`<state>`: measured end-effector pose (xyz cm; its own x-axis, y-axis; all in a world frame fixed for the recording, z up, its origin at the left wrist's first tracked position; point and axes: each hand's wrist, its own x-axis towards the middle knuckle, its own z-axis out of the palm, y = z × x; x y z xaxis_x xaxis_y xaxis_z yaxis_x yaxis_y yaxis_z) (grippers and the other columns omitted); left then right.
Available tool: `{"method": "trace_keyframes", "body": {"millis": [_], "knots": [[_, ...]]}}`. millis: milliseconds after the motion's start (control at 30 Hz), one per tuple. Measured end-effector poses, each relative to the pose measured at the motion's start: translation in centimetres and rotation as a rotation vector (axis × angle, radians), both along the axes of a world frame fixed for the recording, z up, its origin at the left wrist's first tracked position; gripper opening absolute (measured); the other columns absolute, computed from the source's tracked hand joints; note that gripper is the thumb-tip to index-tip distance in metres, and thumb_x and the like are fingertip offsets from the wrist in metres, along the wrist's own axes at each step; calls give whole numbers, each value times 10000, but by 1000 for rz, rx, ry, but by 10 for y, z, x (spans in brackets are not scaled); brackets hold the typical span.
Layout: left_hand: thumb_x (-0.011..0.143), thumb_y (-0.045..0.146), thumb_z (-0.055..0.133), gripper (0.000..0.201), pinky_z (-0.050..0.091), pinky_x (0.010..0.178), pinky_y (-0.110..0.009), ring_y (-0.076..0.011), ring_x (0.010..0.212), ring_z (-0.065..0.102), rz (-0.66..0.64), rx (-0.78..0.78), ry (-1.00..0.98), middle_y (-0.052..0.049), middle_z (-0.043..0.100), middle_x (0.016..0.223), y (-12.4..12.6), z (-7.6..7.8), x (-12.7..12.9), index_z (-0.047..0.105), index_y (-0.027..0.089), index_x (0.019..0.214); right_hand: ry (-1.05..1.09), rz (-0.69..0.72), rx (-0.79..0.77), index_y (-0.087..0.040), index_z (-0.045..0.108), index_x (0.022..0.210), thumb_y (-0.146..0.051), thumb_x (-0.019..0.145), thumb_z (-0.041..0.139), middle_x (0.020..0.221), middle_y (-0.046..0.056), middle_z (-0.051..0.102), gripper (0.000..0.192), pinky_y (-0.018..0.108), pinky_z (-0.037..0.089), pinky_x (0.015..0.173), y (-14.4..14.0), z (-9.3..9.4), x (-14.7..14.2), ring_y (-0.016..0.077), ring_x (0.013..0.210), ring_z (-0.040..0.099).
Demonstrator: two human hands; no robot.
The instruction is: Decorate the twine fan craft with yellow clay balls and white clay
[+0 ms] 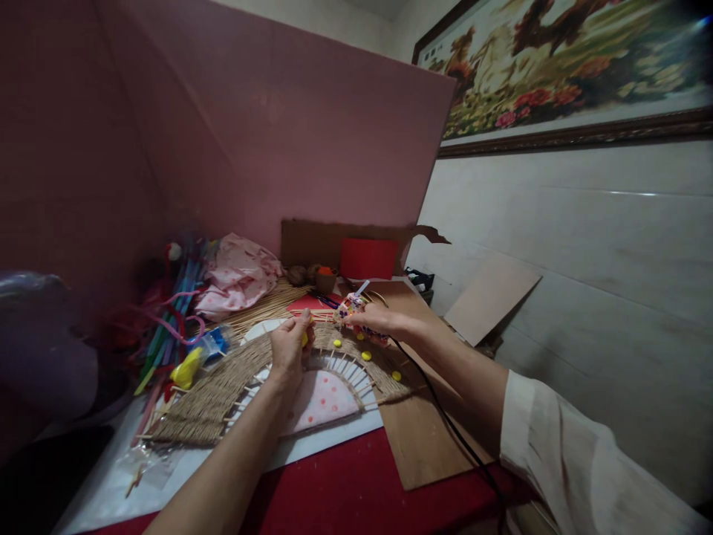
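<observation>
I see the arched woven-straw fan frame (223, 394) lying near the bench's back edge. My left hand (290, 345) pinches a small yellow bead (304, 339) over it; my right hand (374, 319) clasps a patterned glue gun (350, 308) just beside.

We see a fan-shaped woven piece (223, 390) lying flat on the table, an arch of tan twine wound across thin wooden sticks that radiate from a pink dotted half-round centre (323, 401). Small yellow dots (366, 356) sit along its right part. At the far top of the arch we see a small yellow piece (304, 339) pinched just over the weave. Just right of it we see a patterned glue gun (350, 308), its black cord (445, 423) trailing toward the near right.
</observation>
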<state>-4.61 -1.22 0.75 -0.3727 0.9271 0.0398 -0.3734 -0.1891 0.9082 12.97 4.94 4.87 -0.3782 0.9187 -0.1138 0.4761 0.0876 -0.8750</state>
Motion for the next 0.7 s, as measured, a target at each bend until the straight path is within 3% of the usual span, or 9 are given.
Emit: {"method": "trace_keyframes", "body": {"millis": [333,533,700], "knots": [[561,496,745,423,166,306,-153,-34,340,345,-9,15,4,38,483,455,0,-1,0,570,115,618,2,110,126,-160,591,735,-266,784,614,601,11,574,118,221,416,503,-2,-3,-2,132,572,522],[563,495,743,419,165,308,-153,-34,340,345,-12,2,3,44,475,448,0,-1,0,569,118,622,-4,111,148,-186,610,796,-236,768,630,624,17,581,61,232,425,503,-2,2,2,141,573,524],[573,486,741,407,171,305,-149,-36,341,353,-11,-1,5,47,466,450,1,-2,0,564,122,620,25,103,136,-166,597,735,-237,781,616,603,16,571,87,236,435,525,0,-3,2,142,595,537]]}}
